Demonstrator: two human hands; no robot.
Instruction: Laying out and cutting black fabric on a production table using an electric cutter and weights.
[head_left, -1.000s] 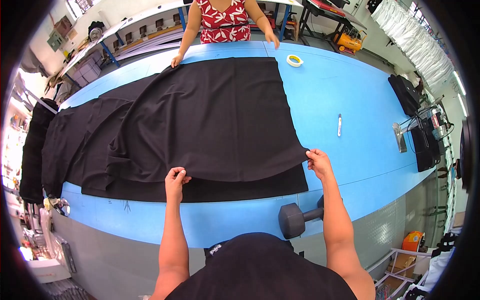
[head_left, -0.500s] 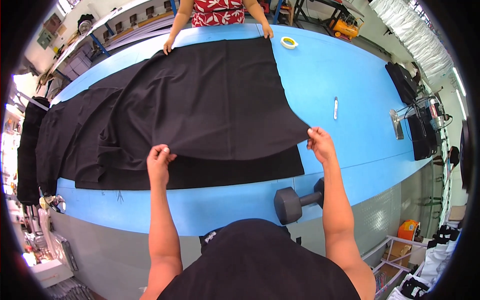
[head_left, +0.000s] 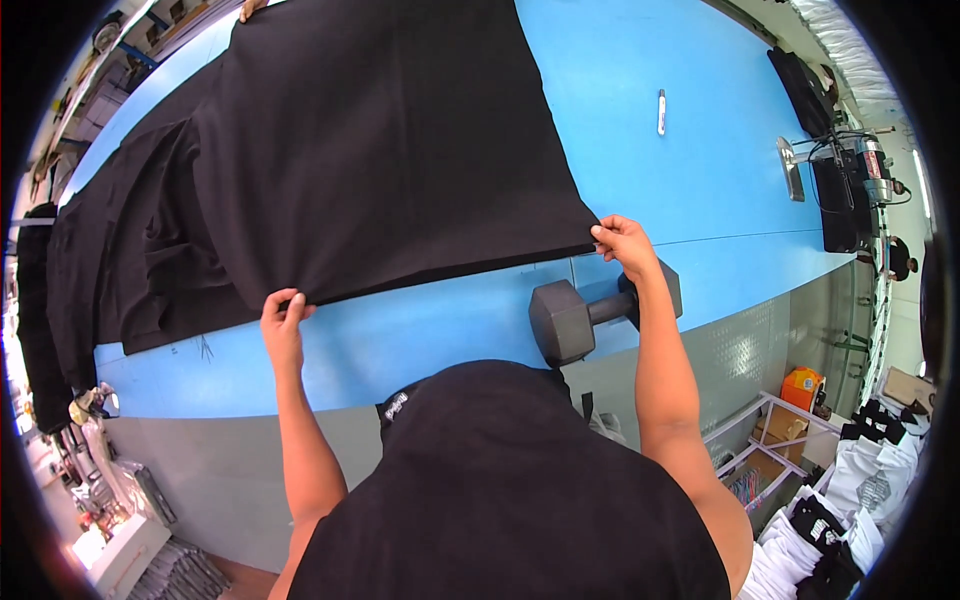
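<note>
Head view: black cloth (head_left: 400,150) spread over the left and middle of the blue surface (head_left: 700,190), matte, plain, no visible pattern. Top layer lies fairly smooth, soft creases fanning up from the left grip; left portion is bunched into folds. Thin darker strip of fabric shows under the top layer's near edge.

Left hand (head_left: 284,325): thumb and fingers closed in a pinch on the near edge. Right hand (head_left: 626,244): same pinch, at the near right corner, cloth between thumb and fingers. Hem runs fairly straight between the two.

Dumbbell (head_left: 563,322), dark grey, hexagonal heads, round bar, sits on the surface just below the right part of the hem; far head partly hidden by the right forearm. Marker (head_left: 661,112), slim white barrel, lies right of the cloth, well apart. Another person's hand (head_left: 252,9) at the cloth's far edge, cropped; can't tell its grip.
</note>
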